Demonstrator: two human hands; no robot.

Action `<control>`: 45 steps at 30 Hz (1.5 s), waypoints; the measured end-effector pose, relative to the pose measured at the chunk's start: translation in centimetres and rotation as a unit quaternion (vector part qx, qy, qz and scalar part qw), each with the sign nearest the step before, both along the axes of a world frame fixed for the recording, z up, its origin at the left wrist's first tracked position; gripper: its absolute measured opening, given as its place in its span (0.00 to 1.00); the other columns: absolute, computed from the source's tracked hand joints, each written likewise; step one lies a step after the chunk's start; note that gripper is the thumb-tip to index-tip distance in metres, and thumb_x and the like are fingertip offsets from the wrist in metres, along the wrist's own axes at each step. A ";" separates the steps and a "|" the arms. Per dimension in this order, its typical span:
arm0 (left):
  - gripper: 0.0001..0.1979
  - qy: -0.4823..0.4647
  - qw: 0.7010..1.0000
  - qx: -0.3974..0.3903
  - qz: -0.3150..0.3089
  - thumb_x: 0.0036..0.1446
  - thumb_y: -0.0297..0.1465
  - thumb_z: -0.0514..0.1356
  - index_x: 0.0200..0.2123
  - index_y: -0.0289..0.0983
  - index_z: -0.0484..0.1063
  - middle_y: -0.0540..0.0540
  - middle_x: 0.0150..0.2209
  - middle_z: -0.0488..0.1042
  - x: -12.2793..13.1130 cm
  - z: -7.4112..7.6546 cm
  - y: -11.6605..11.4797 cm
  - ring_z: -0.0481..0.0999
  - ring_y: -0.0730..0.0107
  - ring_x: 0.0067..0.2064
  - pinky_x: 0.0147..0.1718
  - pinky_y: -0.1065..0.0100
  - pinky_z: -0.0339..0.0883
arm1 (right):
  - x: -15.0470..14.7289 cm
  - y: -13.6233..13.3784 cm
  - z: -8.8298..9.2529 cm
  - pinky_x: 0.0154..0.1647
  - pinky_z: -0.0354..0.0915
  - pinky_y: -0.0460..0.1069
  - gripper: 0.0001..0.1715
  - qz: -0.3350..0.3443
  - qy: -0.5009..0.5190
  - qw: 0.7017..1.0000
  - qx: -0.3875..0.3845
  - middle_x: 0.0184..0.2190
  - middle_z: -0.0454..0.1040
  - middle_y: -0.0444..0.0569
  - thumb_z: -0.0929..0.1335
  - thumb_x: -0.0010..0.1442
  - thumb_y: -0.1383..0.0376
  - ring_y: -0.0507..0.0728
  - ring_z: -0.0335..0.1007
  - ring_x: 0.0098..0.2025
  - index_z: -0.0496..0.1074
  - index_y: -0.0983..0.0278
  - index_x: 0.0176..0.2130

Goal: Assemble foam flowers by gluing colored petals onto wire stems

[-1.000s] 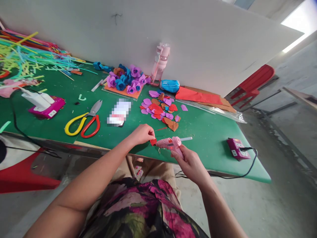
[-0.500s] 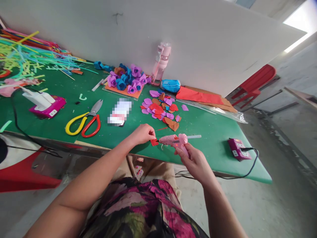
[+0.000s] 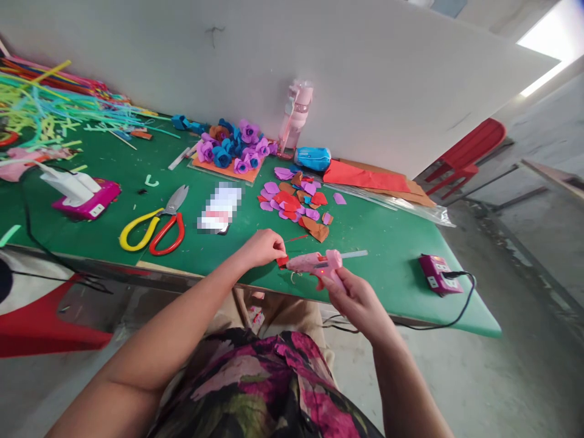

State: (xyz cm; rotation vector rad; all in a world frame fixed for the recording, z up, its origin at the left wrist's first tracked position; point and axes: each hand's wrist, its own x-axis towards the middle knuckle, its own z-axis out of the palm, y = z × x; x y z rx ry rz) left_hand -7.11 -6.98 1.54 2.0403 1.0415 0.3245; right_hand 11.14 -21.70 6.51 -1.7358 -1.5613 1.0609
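Between the fingertips of my left hand (image 3: 267,246) is a small red paper piece (image 3: 282,262), pinched over the front part of the table. My right hand (image 3: 356,292) is wrapped round the handle of a pink glue gun (image 3: 314,262). Its nozzle points left and meets the red piece; whether it touches I cannot tell. A clear glue stick (image 3: 354,253) juts from the gun's back end. Just beyond my hands lies a loose pile of purple, red and brown paper petals (image 3: 288,199). A thin red strip (image 3: 297,238) rests on the table near my left fingers.
Yellow-and-red-handled scissors (image 3: 157,225) and a phone (image 3: 220,208) lie left on the green table (image 3: 378,231). Purple and blue paper flowers (image 3: 235,146), a pink bottle (image 3: 296,115) and a blue pouch (image 3: 312,158) stand behind. A purple power socket (image 3: 438,275) with a cord is at right.
The glue gun has shifted slightly left and down, its nozzle now closer against the red paper piece. My left hand keeps its pinch in nearly the same place.
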 end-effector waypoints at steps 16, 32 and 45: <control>0.14 -0.229 0.947 -0.224 -0.003 0.42 0.40 0.66 0.27 0.34 0.73 0.55 0.17 0.61 0.3 5.9 3.8 0.49 0.84 0.16 0.16 0.73 0.40 | 14.4 5.1 -4.6 0.20 0.52 0.45 0.27 -0.309 -0.048 0.949 0.039 0.13 0.57 0.37 0.65 0.49 0.43 0.49 0.56 0.17 0.62 0.63 0.23; 0.11 -0.115 0.990 0.019 -0.082 0.47 0.36 0.61 0.26 0.34 0.75 0.47 0.25 0.74 2.0 7.8 9.1 0.70 0.72 0.28 0.28 0.72 0.61 | 2.1 12.7 -1.1 0.37 0.64 0.48 0.23 -0.046 0.146 0.979 0.132 0.36 0.78 0.50 0.67 0.51 0.50 0.57 0.71 0.39 0.76 0.63 0.40; 0.12 -0.204 0.974 0.068 0.066 0.48 0.38 0.60 0.28 0.35 0.73 0.48 0.24 0.72 2.7 4.5 10.8 0.68 0.72 0.26 0.26 0.72 0.60 | -0.6 19.1 -4.3 0.27 0.63 0.46 0.08 -0.153 0.367 0.915 0.070 0.19 0.76 0.49 0.71 0.40 0.62 0.52 0.69 0.23 0.75 0.66 0.19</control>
